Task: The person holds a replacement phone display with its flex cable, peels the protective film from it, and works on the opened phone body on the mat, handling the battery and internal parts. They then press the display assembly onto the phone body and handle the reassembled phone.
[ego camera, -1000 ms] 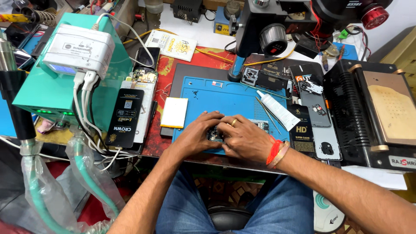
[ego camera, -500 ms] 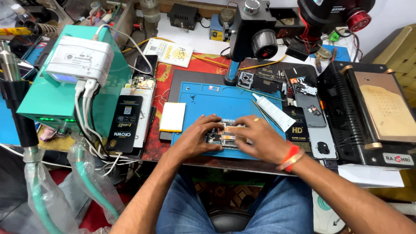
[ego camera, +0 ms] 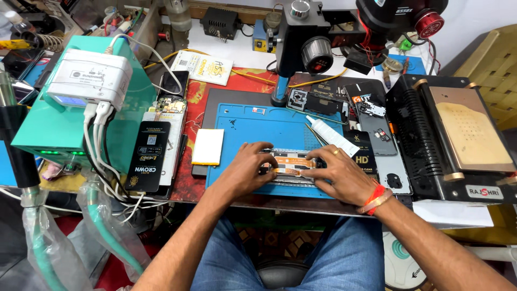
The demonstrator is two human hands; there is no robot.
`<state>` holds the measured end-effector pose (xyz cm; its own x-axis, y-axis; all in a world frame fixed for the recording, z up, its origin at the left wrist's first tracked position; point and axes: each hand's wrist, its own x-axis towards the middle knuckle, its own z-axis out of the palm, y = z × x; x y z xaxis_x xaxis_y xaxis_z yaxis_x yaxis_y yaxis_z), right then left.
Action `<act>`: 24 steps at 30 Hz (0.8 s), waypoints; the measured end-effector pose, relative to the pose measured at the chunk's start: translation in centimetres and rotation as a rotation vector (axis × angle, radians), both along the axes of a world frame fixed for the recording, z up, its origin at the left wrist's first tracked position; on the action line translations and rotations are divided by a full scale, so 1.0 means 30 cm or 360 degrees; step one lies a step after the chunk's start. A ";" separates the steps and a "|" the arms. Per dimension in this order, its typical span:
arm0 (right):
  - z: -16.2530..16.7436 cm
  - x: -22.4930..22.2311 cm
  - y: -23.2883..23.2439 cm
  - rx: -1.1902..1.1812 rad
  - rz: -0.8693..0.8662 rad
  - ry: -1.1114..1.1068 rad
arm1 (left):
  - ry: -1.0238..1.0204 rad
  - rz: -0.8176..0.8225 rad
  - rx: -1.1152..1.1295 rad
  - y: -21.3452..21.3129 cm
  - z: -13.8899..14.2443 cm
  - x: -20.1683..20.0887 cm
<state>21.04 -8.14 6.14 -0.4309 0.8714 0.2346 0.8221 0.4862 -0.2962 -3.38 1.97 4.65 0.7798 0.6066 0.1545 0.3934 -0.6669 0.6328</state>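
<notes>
An opened phone, its back cover removed, is seen lying flat on a blue work mat near the front edge of the table. An orange flex strip is seen running along the middle of the exposed inside. The left end of the phone is gripped by the left hand, whose fingers are curled down over the frame; the grip is closed on it. The right end is held by the right hand, with the fingers bent over the frame and the fingertips pressed on the inside near the orange strip; a ring is worn on one finger and red and orange threads on the wrist.

Just left of the mat, a pale yellow rectangular battery is laid flat. Behind the right hand, a white tube is placed slantwise on the mat, and a black packet lies just beside it. Further left, a black phone box is rested beside a teal machine with a white box on top. At the back of the table a microscope stand is stood, and a black and gold hot-plate machine is set well to the right.
</notes>
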 end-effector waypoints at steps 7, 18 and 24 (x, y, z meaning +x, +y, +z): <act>0.012 -0.025 0.025 -0.0045 0.0021 -0.0064 | 0.0023 0.0005 -0.0079 -0.001 0.008 -0.002; 0.020 -0.082 0.064 -0.0025 0.0103 -0.0125 | -0.0024 -0.0066 -0.0087 -0.001 0.023 -0.024; 0.028 -0.117 0.087 -0.0027 0.0164 -0.0148 | -0.0015 -0.0077 -0.0108 0.001 0.034 -0.028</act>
